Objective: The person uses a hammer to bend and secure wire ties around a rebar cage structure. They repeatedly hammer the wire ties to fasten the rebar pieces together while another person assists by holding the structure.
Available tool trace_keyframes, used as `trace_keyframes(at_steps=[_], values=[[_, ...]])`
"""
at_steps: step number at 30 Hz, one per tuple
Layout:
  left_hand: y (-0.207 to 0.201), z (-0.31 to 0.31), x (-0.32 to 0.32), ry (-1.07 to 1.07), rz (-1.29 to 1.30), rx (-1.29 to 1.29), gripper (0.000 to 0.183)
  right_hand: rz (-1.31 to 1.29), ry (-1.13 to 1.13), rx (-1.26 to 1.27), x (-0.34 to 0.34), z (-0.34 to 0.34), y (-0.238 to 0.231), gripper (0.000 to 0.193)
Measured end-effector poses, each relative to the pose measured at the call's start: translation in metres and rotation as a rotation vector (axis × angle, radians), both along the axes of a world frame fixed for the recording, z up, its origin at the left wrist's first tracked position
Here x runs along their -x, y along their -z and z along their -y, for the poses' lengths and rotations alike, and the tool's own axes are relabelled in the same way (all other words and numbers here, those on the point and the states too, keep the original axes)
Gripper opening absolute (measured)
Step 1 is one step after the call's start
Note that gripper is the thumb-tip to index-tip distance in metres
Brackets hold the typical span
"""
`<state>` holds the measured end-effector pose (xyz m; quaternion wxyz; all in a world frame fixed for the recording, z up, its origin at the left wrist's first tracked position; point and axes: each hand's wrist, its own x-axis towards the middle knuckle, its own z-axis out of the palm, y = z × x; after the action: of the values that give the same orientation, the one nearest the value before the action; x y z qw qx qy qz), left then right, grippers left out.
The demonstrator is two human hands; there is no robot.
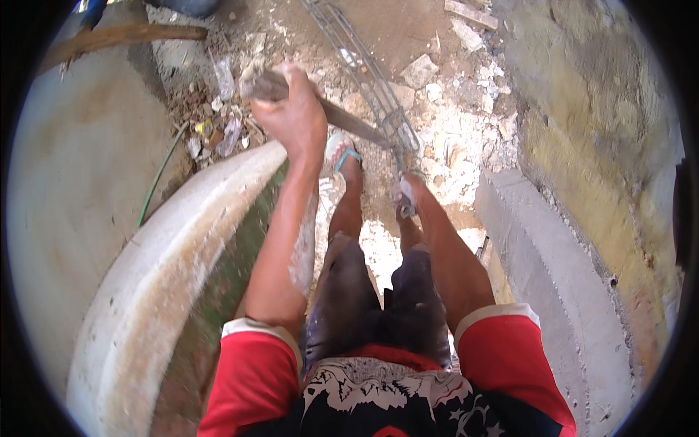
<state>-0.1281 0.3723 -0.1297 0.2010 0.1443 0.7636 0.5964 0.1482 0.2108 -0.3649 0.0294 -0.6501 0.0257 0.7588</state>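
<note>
My left hand is closed round a thick wooden handle, gripping it near its blunt, worn end. From there the handle slants down to the right, and its other end reaches a narrow dark metal piece just above my right hand. My right hand is low between my legs, its fingers curled round something greyish that I cannot make out. Beyond the handle lies a long steel rebar cage, its near end close to my right hand. Pale dust coats my left forearm.
Curved concrete edges rise on the left and right. Rubble and litter cover the ground at left, with broken chunks ahead. A wooden plank and part of another person show at upper left. My sandalled foot stands among debris.
</note>
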Motion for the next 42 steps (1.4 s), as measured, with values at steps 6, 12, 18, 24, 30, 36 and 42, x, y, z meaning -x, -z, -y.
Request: trace_keyframes(at_steps=[6,12,18,24,30,36,42], values=[[0.005,-0.010,0.015,0.056,0.016,-0.034,0.018,0.327,-0.470,-0.080,0.028,0.025,-0.047,0.039],[-0.009,-0.008,0.019,0.045,0.018,-0.189,0.017,0.381,-0.608,-0.192,0.005,0.044,-0.033,0.043],[-0.016,-0.014,0.029,-0.008,-0.033,-0.212,0.037,0.407,-0.938,-0.490,0.025,0.060,-0.022,0.051],[-0.017,-0.028,0.036,0.077,-0.242,-0.214,0.037,0.454,-0.787,-0.352,0.043,0.062,-0.051,0.047],[-0.008,-0.042,0.040,0.091,-0.216,-0.227,0.027,0.551,-0.879,-0.344,0.057,0.056,-0.080,0.034],[-0.002,-0.050,0.047,0.160,-0.294,-0.164,0.021,0.524,-0.944,-0.313,0.036,0.064,-0.074,0.031],[-0.010,-0.052,0.041,0.163,-0.247,-0.109,0.021,0.481,-0.864,-0.370,0.024,0.076,-0.066,0.030]])
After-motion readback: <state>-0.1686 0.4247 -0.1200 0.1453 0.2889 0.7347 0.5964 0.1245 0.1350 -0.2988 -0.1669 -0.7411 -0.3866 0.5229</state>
